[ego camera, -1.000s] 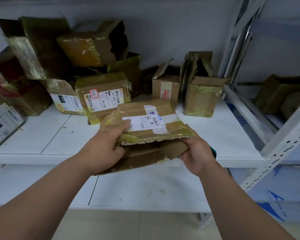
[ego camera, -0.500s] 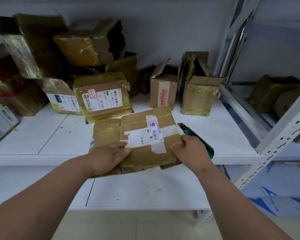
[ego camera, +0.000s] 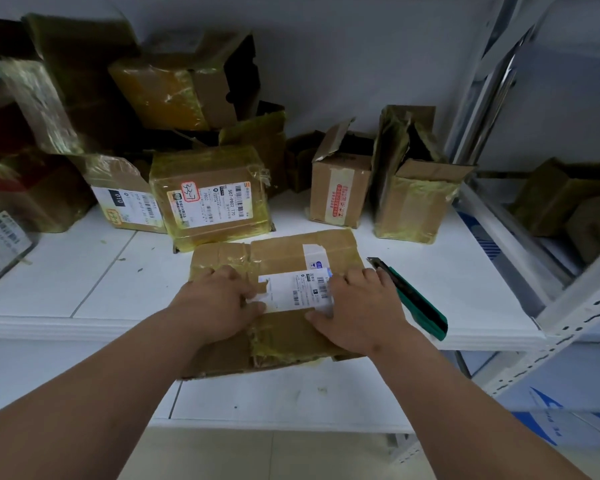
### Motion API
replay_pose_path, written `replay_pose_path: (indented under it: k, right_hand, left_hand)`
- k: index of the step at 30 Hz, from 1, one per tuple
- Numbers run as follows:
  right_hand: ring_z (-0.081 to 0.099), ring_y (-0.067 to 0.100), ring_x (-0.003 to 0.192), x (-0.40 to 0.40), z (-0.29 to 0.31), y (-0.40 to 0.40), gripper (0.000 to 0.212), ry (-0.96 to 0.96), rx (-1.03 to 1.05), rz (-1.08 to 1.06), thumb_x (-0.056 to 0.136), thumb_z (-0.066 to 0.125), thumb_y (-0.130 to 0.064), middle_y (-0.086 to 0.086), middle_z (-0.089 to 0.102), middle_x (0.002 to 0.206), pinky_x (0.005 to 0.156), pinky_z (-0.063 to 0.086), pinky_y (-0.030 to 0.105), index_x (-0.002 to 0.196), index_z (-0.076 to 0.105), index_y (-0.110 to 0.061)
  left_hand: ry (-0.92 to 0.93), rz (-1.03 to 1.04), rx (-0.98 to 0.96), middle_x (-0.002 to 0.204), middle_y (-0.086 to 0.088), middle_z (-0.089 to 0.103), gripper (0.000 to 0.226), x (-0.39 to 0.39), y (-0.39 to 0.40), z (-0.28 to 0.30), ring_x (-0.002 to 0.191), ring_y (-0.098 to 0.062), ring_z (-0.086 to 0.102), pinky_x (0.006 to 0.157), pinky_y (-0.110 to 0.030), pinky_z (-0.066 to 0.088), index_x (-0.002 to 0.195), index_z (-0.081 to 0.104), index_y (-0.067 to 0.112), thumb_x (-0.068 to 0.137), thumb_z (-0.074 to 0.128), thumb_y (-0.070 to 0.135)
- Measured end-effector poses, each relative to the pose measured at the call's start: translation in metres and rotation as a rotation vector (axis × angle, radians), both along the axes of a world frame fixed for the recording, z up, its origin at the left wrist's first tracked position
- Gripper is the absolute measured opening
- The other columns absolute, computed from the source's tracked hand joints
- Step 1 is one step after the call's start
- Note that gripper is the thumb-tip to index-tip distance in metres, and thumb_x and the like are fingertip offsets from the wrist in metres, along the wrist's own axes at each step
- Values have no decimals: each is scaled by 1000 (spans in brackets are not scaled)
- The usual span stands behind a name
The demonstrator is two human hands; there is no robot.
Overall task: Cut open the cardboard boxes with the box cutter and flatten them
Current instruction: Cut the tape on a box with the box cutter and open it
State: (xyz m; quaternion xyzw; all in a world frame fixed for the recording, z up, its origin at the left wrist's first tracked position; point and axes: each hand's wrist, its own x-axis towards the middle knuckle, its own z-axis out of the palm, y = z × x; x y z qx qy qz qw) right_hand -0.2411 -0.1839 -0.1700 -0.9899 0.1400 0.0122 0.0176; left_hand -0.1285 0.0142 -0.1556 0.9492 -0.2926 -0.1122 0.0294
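A flattened cardboard box (ego camera: 281, 252) with yellowed tape and a white shipping label lies on the white shelf (ego camera: 84, 289), its near edge overhanging the shelf's front. My left hand (ego camera: 215, 299) presses flat on its left half. My right hand (ego camera: 357, 306) presses flat on its right half, fingers spread over the label. The green box cutter (ego camera: 418, 304) lies on the shelf just right of my right hand, blade end pointing away from me. Neither hand holds it.
Taped boxes crowd the back of the shelf: a labelled one (ego camera: 208, 192), a small open one (ego camera: 340, 188), a taller open one (ego camera: 416, 199) and a stacked pile (ego camera: 84, 98) at the left. A perforated metal upright (ego camera: 568, 327) stands right. A lower shelf (ego camera: 257, 393) sits below.
The box was held up in both hands, then laid on the shelf and pushed flat. Both hands have shifted onto its top, and the box cutter now lies free beside my right hand.
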Motion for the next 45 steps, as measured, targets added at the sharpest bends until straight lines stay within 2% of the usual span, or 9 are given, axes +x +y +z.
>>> replay_pose_path:
  k: [4, 9, 12, 15, 26, 30, 35, 39, 45]
  right_hand:
    - [0, 28, 151, 9, -14, -2, 79, 112, 59, 61, 90, 27, -71, 4, 8, 164, 122, -1, 51, 155, 12, -29]
    - [17, 29, 148, 39, -2, -12, 76, 82, 26, 70, 87, 30, -72, 3, 25, 158, 121, 2, 53, 150, 25, -29]
    - [-11, 24, 152, 45, -17, -9, 87, 122, 62, 71, 86, 15, -81, 0, -7, 166, 122, -5, 49, 157, 0, -32]
    - [-15, 22, 151, 48, -22, -12, 89, 167, 70, 63, 86, 15, -82, -2, -11, 166, 121, -8, 49, 156, -3, -31]
    - [-25, 20, 148, 53, -24, 0, 90, 179, 92, 149, 79, 4, -88, -4, -25, 162, 119, -16, 50, 155, -4, -40]
    - [-27, 22, 148, 55, -23, 2, 85, 205, 76, 126, 84, 10, -85, -5, -27, 162, 117, -19, 52, 155, -6, -41]
    - [-20, 25, 150, 42, -20, 31, 66, 56, 2, 169, 98, 16, -66, -4, -17, 164, 116, -15, 57, 155, 1, -39]
    - [-23, 20, 149, 26, -29, 40, 74, 140, 108, 188, 93, 10, -72, -6, -18, 164, 119, -12, 54, 156, -7, -36]
    - [-26, 21, 148, 18, -25, 19, 97, 192, 44, 112, 74, 4, -92, -9, -23, 162, 118, -15, 55, 154, -12, -39]
  left_hand:
    - [22, -68, -8, 159, 3, 21, 67, 3, -10, -14, 147, -25, 13, 120, -49, 20, 138, 40, 29, 84, 54, 67]
    - [-58, -20, 49, 154, 3, 29, 78, 16, -15, -12, 142, -24, 26, 116, -49, 23, 142, 25, 32, 81, 42, 79]
    - [-51, -20, 133, 164, 5, -4, 83, 20, -18, -21, 150, -25, -2, 120, -50, 4, 155, -3, 35, 88, 22, 77]
    - [-32, -76, 198, 160, 5, -27, 83, 23, -20, -29, 147, -20, -25, 119, -48, -13, 154, -13, 28, 90, 12, 75]
    - [105, -122, 162, 158, 4, -30, 83, 35, -16, -25, 144, -18, -31, 118, -46, -16, 153, -17, 27, 93, 19, 70]
    - [-83, -87, 164, 156, 6, -34, 80, 16, -9, -21, 144, -21, -31, 118, -51, -13, 154, -12, 34, 93, 28, 68]
    - [43, -78, 134, 162, 7, -20, 68, 8, 1, -30, 149, -17, -18, 121, -46, -8, 154, -14, 32, 99, 13, 60]
    - [107, -115, 173, 160, 7, -24, 71, 15, 3, -25, 148, -15, -21, 120, -43, -9, 153, -17, 32, 99, 19, 60]
    - [50, -158, 144, 160, 8, -24, 130, 10, 12, -29, 149, -17, -19, 119, -44, -7, 153, -19, 29, 40, -25, 94]
